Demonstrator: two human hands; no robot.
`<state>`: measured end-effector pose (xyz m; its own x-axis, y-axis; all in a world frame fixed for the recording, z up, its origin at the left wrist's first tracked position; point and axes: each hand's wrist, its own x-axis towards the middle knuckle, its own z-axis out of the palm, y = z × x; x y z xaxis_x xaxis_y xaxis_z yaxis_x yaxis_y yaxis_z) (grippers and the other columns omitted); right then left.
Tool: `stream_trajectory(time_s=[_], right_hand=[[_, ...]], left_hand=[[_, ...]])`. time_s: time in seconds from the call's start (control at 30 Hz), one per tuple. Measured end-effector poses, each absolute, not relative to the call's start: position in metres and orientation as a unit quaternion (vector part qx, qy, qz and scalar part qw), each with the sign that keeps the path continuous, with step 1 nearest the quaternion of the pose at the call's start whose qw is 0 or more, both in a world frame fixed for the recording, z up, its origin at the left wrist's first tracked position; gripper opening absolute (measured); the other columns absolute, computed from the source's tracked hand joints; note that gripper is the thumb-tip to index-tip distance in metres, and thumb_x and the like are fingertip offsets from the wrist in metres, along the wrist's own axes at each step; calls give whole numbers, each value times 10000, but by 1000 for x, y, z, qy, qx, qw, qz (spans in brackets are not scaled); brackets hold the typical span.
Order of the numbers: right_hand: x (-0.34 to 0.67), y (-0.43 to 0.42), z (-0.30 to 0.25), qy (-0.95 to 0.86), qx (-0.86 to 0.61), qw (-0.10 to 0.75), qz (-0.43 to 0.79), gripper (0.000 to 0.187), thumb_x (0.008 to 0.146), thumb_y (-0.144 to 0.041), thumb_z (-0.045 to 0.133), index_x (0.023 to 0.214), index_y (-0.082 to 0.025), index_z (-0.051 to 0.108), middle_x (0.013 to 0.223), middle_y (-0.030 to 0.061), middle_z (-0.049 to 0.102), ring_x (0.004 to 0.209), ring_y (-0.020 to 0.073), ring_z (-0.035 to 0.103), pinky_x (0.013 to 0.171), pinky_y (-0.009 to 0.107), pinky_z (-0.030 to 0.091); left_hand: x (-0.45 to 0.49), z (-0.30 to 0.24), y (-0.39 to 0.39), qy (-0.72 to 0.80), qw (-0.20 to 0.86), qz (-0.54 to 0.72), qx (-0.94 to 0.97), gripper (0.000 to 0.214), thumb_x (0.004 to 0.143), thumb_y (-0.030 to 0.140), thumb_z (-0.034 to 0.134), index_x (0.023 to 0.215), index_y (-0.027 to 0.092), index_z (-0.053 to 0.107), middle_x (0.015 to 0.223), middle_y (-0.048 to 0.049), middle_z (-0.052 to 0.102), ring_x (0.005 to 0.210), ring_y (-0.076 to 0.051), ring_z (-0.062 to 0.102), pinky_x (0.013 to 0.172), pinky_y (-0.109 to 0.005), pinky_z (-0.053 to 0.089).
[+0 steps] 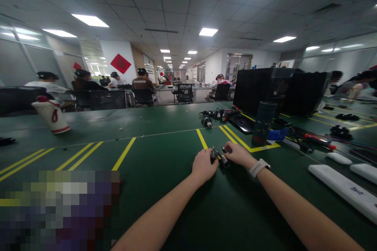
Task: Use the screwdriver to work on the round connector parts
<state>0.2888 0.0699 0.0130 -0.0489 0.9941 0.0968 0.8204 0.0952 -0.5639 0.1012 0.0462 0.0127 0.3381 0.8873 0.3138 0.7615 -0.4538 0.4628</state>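
Note:
Both my hands rest on a green table marked with yellow lines. My left hand is curled shut around a small dark cylindrical part. My right hand, with a white watch on its wrist, is closed on another small dark part with a metal tip. The two parts lie close together between the hands, touching or nearly so.
A pile of similar dark parts lies farther back. A dark cylinder bottle, a blue object, black monitors and white bars stand at the right. A white jug sits far left. People sit at desks behind.

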Motion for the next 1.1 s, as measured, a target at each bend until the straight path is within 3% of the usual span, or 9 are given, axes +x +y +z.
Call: stream_trajectory(time_s=[0.23, 0.33, 0.47, 0.57, 0.63, 0.8, 0.9, 1.0, 1.1], right_hand=[[276, 56, 32, -620, -664, 370, 198, 242, 889, -263, 538, 1104, -152, 545, 1103, 79, 581, 908, 199, 602, 748, 378, 523], [258, 37, 48, -599, -623, 436, 252, 211, 846, -245, 530, 1038, -158, 517, 1038, 94, 583, 865, 213, 609, 602, 307, 545], [205, -12, 54, -608, -533, 462, 365, 218, 769, -318, 575, 940, -202, 506, 924, 38, 610, 765, 187, 628, 516, 257, 538], [160, -44, 44, -593, -459, 464, 470, 222, 732, -281, 592, 918, -204, 498, 785, -15, 583, 637, 139, 591, 507, 238, 501], [138, -55, 37, -560, -435, 478, 518, 204, 725, -224, 579, 909, -203, 494, 751, -29, 559, 623, 127, 562, 527, 235, 477], [123, -56, 31, -581, -383, 473, 541, 236, 727, -160, 600, 954, -197, 551, 879, 4, 592, 811, 169, 569, 719, 293, 468], [135, -52, 34, -572, -365, 467, 567, 219, 772, -233, 614, 986, -201, 582, 982, 29, 617, 877, 188, 580, 771, 325, 452], [152, -44, 34, -519, -355, 497, 598, 223, 800, -377, 612, 870, -165, 606, 852, 50, 662, 790, 190, 602, 736, 335, 444], [162, -34, 31, -444, -320, 547, 634, 315, 810, -439, 594, 662, -161, 582, 606, 4, 610, 606, 143, 559, 664, 299, 423]], left_hand=[[79, 18, 15, 483, 127, 307, 810, 399, 817, 220, 499, 1210, 150, 499, 1238, -95, 548, 1120, -200, 532, 962, -296, 433], [59, 19, -7, 477, 88, 336, 808, 455, 832, 208, 482, 1282, 173, 423, 1333, -100, 469, 1234, -224, 441, 1037, -376, 376], [28, 17, -37, 414, -40, 336, 845, 480, 841, 194, 477, 1309, 182, 374, 1388, -127, 419, 1315, -276, 337, 1058, -491, 334], [7, 10, -54, 364, -100, 313, 871, 574, 773, 88, 493, 1321, 166, 339, 1295, -134, 524, 1232, -283, 450, 1040, -544, 337], [-4, 4, -61, 376, -107, 309, 867, 631, 740, 27, 457, 1338, 168, 311, 1241, -128, 565, 1155, -268, 523, 991, -521, 403], [-25, -7, -65, 465, -26, 310, 829, 735, 673, -41, 418, 1349, 232, 332, 1166, -97, 587, 983, -236, 592, 832, -430, 505], [-33, -6, -60, 490, 47, 325, 808, 692, 689, -8, 466, 1323, 257, 387, 1099, -81, 609, 935, -237, 587, 809, -420, 496], [-37, -2, -51, 496, 127, 360, 780, 513, 721, 81, 539, 1204, 253, 510, 992, -64, 633, 884, -237, 593, 771, -391, 498], [-39, 5, -40, 477, 205, 404, 753, 210, 760, 177, 567, 965, 214, 593, 869, -36, 626, 783, -199, 598, 687, -315, 498]])
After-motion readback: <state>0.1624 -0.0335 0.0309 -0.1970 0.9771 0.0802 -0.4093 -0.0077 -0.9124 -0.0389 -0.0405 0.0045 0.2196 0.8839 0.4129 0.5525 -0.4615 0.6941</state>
